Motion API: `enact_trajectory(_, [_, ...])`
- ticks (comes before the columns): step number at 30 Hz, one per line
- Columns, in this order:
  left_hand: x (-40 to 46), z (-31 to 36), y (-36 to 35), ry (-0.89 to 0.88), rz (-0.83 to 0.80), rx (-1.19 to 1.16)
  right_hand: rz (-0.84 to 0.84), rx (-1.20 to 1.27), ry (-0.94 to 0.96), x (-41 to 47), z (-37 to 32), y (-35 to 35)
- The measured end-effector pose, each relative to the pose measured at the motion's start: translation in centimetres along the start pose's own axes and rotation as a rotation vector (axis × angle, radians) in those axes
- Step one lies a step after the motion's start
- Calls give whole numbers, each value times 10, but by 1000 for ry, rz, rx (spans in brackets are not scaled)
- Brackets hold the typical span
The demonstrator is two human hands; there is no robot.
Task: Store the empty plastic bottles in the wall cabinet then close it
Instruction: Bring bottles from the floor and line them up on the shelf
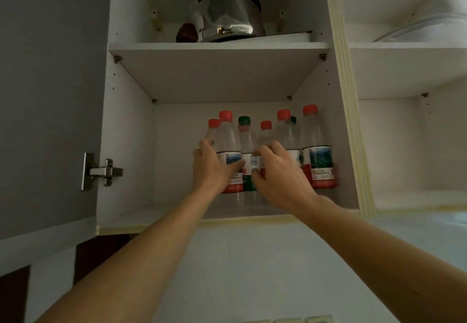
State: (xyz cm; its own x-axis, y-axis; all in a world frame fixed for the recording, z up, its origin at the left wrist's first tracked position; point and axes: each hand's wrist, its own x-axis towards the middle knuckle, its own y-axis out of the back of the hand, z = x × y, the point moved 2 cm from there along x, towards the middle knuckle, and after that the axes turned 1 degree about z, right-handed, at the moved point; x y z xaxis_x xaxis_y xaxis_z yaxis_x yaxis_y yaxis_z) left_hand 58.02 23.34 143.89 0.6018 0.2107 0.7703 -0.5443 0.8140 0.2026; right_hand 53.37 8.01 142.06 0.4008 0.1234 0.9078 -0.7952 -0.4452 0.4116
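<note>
Empty plastic bottles (319, 145): seven upright under the shelf (219, 47), five red caps, two green. Left hand (212, 168) and right hand (280, 173) each grip one. Kettle (227, 14) above the shelf.

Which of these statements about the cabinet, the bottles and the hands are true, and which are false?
1. The bottles stand on the upper shelf. False: they stand on the bottom shelf.
2. The left hand grips a red-capped bottle. True.
3. All caps are red. False: one green-capped bottle stands among them.
4. A metal kettle sits on the upper shelf. True.
5. The cabinet door is closed. False: the cabinet door stands open.
</note>
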Motion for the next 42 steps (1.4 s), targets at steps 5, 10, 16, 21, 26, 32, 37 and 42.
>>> enact_trajectory(5, [6, -10, 1, 29, -107, -62, 7, 106, -55, 15, -7, -18])
enact_trajectory(10, [9, -17, 31, -2, -176, -78, -6, 199, -92, 22, -6, -27])
enact_trajectory(16, [8, -34, 68, -15, -140, -44, -3, 165, -20, 26, -17, -41])
enact_trajectory(21, [16, -54, 86, 12, -92, -4, -23, 271, 51, 53, -41, -46])
enact_trajectory(26, [24, -74, 97, 94, -22, -57, -264, 539, -199, 60, -56, -73])
enact_trajectory(32, [34, -84, 93, 94, -2, 29, -419, 485, -468, 69, -54, -108])
enact_trajectory(37, [46, -95, 87, 114, 13, 69, -516, 510, -537, 79, -50, -106])
enact_trajectory(42, [63, -101, 80, 135, -11, 241, -664, 428, -500, 104, -62, -122])
